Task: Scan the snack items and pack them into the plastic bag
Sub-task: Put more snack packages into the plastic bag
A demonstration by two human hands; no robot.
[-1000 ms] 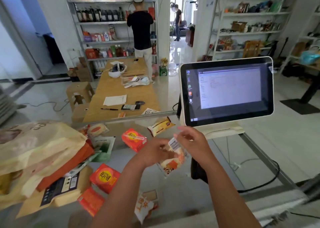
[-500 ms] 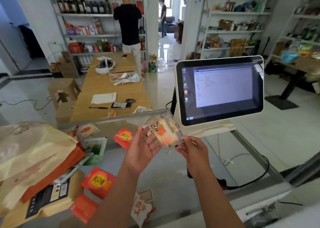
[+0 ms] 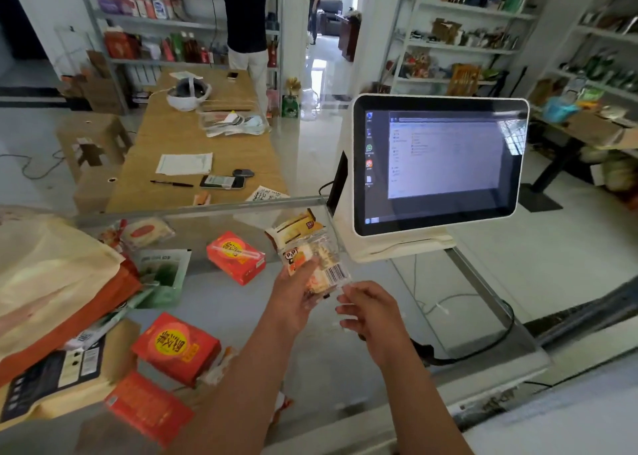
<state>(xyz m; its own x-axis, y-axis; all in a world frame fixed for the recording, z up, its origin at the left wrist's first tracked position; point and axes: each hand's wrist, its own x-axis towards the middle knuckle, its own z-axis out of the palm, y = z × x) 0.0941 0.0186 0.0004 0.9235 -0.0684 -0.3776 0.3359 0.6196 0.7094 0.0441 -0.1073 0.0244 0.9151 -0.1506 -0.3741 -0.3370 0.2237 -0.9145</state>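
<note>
I see left hand (image 3: 293, 302) gripping snack packet (image 3: 324, 257), barcode facing me, centre frame, lower left of screen (image 3: 438, 164). Right hand (image 3: 374, 313) just beside, fingers loosely curled; grip on wrapper unclear.

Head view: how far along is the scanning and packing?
Done: nothing is visibly packed. The plastic bag lies slumped at the left, its contents hidden.
In hand: the left hand holds a clear snack packet, barcode showing, near the terminal. The right hand is beside its lower corner.
Left: red boxes, a green pouch and other packets lie on the counter.
</note>
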